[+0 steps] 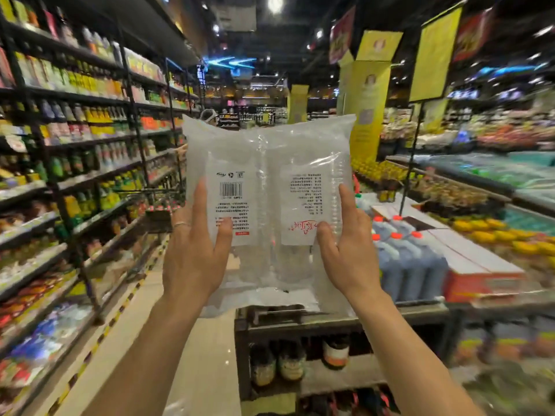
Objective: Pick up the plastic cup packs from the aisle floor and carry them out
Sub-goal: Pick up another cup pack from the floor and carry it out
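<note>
Clear crinkled film wraps one plastic cup pack [267, 163], held up at chest height over the aisle. It carries two white printed panels with upside-down text and one barcode. I cannot tell whether it is a single bag or two side by side. The cups inside are see-through and hard to make out, and the small print is unreadable.

Two bare hands hold it. The left hand [192, 259], with one thin ring, grips the left edge, thumb on the near face and forefinger straight up the side. The right hand [350, 262] grips the right edge the same way. The remaining fingers of both are hidden behind the pack, so how far they curl does not show.

Tall black shelving [75, 139] of bottles runs down the left, blurred. Right of the pack stand blue jugs [405, 265], five red caps showing. Further stock there is smeared by motion.
</note>
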Available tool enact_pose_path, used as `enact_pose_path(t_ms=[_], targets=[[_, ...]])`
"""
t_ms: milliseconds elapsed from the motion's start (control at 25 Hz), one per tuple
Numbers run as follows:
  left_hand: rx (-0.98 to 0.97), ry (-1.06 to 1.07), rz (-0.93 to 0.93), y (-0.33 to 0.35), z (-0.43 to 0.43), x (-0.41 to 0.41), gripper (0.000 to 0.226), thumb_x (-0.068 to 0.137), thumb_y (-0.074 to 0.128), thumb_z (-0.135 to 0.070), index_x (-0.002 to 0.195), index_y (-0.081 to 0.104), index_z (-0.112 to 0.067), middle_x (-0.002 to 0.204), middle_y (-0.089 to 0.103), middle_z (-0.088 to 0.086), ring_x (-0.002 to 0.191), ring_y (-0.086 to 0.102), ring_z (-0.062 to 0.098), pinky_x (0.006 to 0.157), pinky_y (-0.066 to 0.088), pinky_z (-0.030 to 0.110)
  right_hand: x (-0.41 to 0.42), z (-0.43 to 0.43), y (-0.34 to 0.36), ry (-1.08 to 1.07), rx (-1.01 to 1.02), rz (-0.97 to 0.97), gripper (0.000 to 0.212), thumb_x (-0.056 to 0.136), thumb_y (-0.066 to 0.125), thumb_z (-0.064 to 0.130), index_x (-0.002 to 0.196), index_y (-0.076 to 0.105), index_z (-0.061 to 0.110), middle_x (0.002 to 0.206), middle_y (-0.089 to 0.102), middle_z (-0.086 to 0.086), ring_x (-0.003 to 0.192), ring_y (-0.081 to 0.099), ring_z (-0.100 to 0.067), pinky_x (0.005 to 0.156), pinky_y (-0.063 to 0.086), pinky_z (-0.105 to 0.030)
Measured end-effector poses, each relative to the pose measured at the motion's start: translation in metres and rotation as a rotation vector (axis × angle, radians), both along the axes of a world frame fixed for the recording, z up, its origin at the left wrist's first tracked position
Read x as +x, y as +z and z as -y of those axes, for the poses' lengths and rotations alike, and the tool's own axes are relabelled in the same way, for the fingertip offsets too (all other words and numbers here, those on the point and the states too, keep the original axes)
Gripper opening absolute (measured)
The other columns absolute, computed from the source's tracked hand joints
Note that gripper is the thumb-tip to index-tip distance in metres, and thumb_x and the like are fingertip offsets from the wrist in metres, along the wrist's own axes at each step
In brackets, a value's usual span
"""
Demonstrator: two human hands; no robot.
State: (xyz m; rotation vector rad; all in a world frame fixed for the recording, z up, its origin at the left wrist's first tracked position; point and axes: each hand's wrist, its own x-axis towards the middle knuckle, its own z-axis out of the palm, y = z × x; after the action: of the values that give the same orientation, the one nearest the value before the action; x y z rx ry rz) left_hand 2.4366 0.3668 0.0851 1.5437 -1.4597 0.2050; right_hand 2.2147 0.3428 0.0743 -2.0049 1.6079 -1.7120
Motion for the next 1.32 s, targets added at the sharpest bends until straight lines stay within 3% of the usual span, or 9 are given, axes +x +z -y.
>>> enact_pose_path(t_ms=[240,480,720,840,1040,1320], targets=[[-0.072,-0.367,-0.011,0.01,0.017,-0.13,0.07,0.1,0.042,-0.044,0.153,-0.003,-0.046,0.152,0.032,0.014,0.128,0.041,0.032,0.089,0.045,0.046,-0.126,-0.06,0.009,-0.305,0.039,-0.004,0.068,0.097,0.048,0.036,0.152,0.009,0.045,0.139,0.038,-0.004,0.098,0.034,0.001,0.083,0.039,-0.028],[-0.05,-0.699,0.0,0.016,0.042,-0.297,0.067,0.096,0.04,-0.051,0.151,0.002,-0.05,0.145,0.039,0.013,0.121,0.047,0.035,0.087,0.051,0.05,-0.266,-0.107,0.017,-0.608,0.08,0.04,0.067,0.099,0.046,0.04,0.151,0.004,0.049,0.145,0.033,-0.002,0.103,0.044,-0.011,0.081,0.038,-0.029],[-0.013,-0.859,0.019,0.016,0.07,-0.482,0.069,0.099,0.04,-0.05,0.153,-0.002,-0.046,0.15,0.029,0.015,0.119,0.05,0.038,0.089,0.045,0.044,-0.424,-0.109,0.018,-0.846,0.092,0.074,0.066,0.099,0.046,0.039,0.152,0.008,0.045,0.147,0.033,-0.005,0.119,0.049,-0.026,0.082,0.04,-0.033],[-0.034,-0.916,0.058,0.02,0.094,-0.574,0.068,0.098,0.037,-0.051,0.153,-0.002,-0.045,0.146,0.032,0.017,0.109,0.054,0.039,0.079,0.046,0.044,-0.502,-0.097,0.019,-0.909,0.076,0.097,0.065,0.099,0.045,0.038,0.152,0.008,0.045,0.149,0.032,-0.003,0.123,0.047,-0.024,0.089,0.042,-0.036],[-0.009,-0.984,0.076,0.023,0.131,-0.726,0.065,0.098,0.034,-0.054,0.152,-0.003,-0.048,0.149,0.029,0.017,0.109,0.054,0.04,0.08,0.049,0.047,-0.64,-0.073,0.025,-0.975,0.076,0.11,0.066,0.1,0.046,0.038,0.152,0.007,0.046,0.15,0.03,-0.001,0.121,0.049,-0.024,0.088,0.041,-0.033],[-0.024,-1.083,0.082,0.023,0.178,-0.857,0.065,0.097,0.031,-0.057,0.151,-0.003,-0.048,0.145,0.034,0.016,0.103,0.058,0.035,0.076,0.055,0.046,-0.758,-0.04,0.03,-1.027,0.112,0.122,0.065,0.1,0.046,0.037,0.152,0.008,0.045,0.151,0.029,-0.001,0.124,0.048,-0.02,0.085,0.034,-0.026]])
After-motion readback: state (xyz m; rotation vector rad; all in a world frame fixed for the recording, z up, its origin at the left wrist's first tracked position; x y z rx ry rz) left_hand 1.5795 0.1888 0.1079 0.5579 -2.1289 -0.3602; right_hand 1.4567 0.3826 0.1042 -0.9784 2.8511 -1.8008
